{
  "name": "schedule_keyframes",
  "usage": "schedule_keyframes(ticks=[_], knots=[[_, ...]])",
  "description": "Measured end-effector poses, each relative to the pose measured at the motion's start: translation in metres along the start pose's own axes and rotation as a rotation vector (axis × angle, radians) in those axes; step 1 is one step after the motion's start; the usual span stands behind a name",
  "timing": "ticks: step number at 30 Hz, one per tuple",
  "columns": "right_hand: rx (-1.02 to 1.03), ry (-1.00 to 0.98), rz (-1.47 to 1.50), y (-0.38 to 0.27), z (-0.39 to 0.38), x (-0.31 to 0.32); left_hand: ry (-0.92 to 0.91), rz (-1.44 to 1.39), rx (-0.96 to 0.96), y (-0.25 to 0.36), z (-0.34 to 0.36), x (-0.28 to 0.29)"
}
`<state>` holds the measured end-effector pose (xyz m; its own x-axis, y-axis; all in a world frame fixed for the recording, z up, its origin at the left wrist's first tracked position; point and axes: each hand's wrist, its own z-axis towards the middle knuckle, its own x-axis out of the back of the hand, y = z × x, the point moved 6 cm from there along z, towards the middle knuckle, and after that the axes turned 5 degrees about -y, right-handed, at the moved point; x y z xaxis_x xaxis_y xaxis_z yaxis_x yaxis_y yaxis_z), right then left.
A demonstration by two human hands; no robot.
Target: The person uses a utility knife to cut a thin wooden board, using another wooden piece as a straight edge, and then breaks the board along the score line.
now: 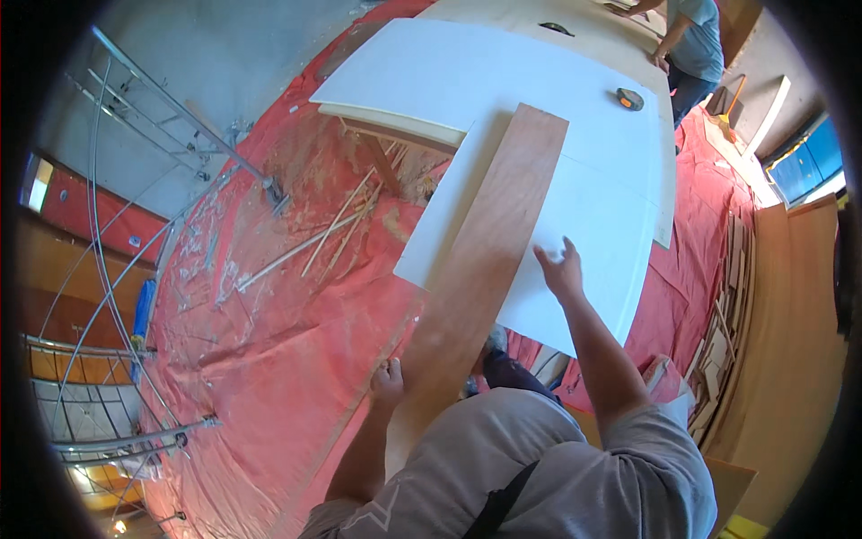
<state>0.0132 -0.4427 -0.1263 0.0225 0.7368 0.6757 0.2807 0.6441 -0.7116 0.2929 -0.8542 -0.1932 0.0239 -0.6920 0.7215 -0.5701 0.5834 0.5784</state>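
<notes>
My left grip [388,384] is clamped on the long, flat reddish-brown wooden board [503,198], my right grip [561,268] spread apart beside it; probably positioning, next calling for two-sided steadying.

Long brown wooden plank [485,251], aslant

We see a plank [498,211] of wood, smooth with a soft satin sheen, crossing the near left edge of the white sheet [588,220], whose face looks smooth and mostly matt. Toward the sheet's far right corner, the tape measure [629,100] looks like hard plastic. Around us are creased, faintly glossy plastic sheeting [260,386], a shiny tubular metal frame [180,105] and a grey shirt [485,436] of matt cloth.
</notes>
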Motion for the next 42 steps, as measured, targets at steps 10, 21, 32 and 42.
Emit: schedule_keyframes(ticks=[10,21,32,42], knots=[[0.342,-0.355,-0.714,0.038,-0.173,0.03,-0.195,-0.801,0.148,-0.093,0.0,-0.028],[0.53,-0.323,-0.636,-0.02,-0.11,-0.078,0.083,-0.909,0.089,-0.079,-0.001,0.02],[0.489,-0.247,-0.649,-0.035,-0.024,-0.063,0.073,-1.197,0.144,-0.019,0.034,0.024],[0.431,-0.215,-0.597,-0.043,0.055,-0.067,0.004,-1.082,0.182,0.014,0.07,0.004]])
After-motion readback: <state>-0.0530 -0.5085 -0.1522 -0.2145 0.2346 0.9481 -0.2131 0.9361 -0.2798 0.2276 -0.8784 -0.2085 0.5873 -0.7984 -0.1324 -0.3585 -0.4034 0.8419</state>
